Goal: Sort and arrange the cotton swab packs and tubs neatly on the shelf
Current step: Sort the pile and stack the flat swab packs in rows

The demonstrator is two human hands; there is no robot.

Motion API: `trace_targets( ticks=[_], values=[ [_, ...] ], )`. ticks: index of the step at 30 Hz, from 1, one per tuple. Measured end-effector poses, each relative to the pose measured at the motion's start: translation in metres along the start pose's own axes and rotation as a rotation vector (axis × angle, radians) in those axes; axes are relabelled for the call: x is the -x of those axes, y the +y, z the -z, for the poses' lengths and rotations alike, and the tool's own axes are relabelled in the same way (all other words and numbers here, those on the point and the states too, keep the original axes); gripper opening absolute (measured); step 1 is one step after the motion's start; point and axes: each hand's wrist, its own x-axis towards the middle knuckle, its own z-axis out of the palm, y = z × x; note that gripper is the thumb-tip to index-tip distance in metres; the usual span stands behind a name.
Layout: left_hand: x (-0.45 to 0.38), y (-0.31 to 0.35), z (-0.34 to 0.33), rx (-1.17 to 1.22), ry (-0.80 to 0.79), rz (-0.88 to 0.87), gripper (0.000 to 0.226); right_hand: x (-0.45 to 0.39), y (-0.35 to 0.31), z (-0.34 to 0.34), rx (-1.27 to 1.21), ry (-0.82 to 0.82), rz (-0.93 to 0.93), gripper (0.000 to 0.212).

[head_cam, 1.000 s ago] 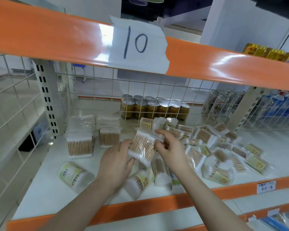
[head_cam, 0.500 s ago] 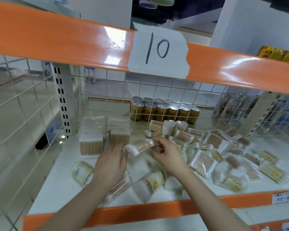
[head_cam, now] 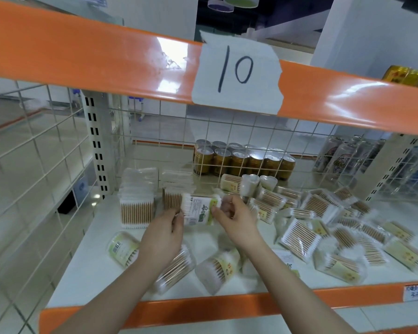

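A flat cotton swab pack [head_cam: 199, 209] with a green and white label hangs above the white shelf [head_cam: 89, 263]. My left hand [head_cam: 164, 233] pinches its left edge and my right hand [head_cam: 234, 219] pinches its right edge. Behind it stand two neat rows of upright packs, one at the left [head_cam: 136, 203] and a second row [head_cam: 174, 189] partly hidden by the held pack. Round tubs [head_cam: 122, 248] lie on their sides at the front, one tub [head_cam: 219, 270] between my forearms. Several loose packs [head_cam: 301, 239] are scattered over the right half.
A wire grid [head_cam: 251, 141] closes the back of the shelf, with brown cans [head_cam: 241, 161] behind it. An orange beam [head_cam: 82, 54] with a paper label "10" crosses overhead. The orange front lip [head_cam: 203, 312] runs below my arms. A perforated upright post [head_cam: 98, 145] stands at the left.
The pack has been turned so its labelled face shows and has moved toward the second row of upright packs. Both hands followed it; the view shifted left.
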Motion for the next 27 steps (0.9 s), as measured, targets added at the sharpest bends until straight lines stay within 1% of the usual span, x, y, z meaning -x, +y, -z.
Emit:
trace_targets(
  ticks=[2,7,10,13,14,17,19,20,21,24,27],
  values=[
    [0.000,0.000,0.000,0.006,-0.018,-0.003,0.025,-0.002,0.001,-0.003,-0.010,0.003,-0.029,0.011],
    [-0.004,-0.003,-0.001,0.006,-0.069,0.028,0.024,-0.003,0.002,-0.006,-0.064,-0.063,-0.065,0.025],
    [-0.004,-0.005,0.000,0.024,-0.108,0.041,0.024,-0.003,0.000,-0.004,-0.087,-0.058,-0.061,0.026],
    [-0.002,-0.007,0.001,0.022,-0.107,0.061,0.011,-0.003,-0.004,-0.001,-0.066,-0.044,-0.009,0.025],
    [-0.002,-0.007,0.001,0.011,-0.099,0.082,0.015,-0.004,-0.005,0.001,-0.041,-0.045,0.012,0.024],
    [-0.001,-0.009,0.002,-0.010,-0.064,0.145,0.036,-0.007,-0.009,0.006,-0.007,-0.062,0.051,0.019],
    [-0.001,-0.011,0.002,-0.014,-0.053,0.165,0.044,-0.011,-0.011,0.010,0.028,-0.077,0.061,0.019],
    [0.000,-0.012,0.003,-0.017,-0.057,0.163,0.045,-0.013,-0.012,0.011,0.053,-0.085,0.063,0.020],
    [0.000,-0.012,0.003,-0.017,-0.059,0.158,0.042,-0.015,-0.013,0.012,0.075,-0.090,0.064,0.022],
    [0.000,-0.011,0.003,-0.024,-0.086,0.105,0.024,-0.021,-0.017,0.014,0.113,-0.099,0.061,0.028],
    [0.000,-0.010,0.002,-0.028,-0.095,0.052,0.015,-0.026,-0.022,0.015,0.113,-0.111,0.046,0.029]
  ],
)
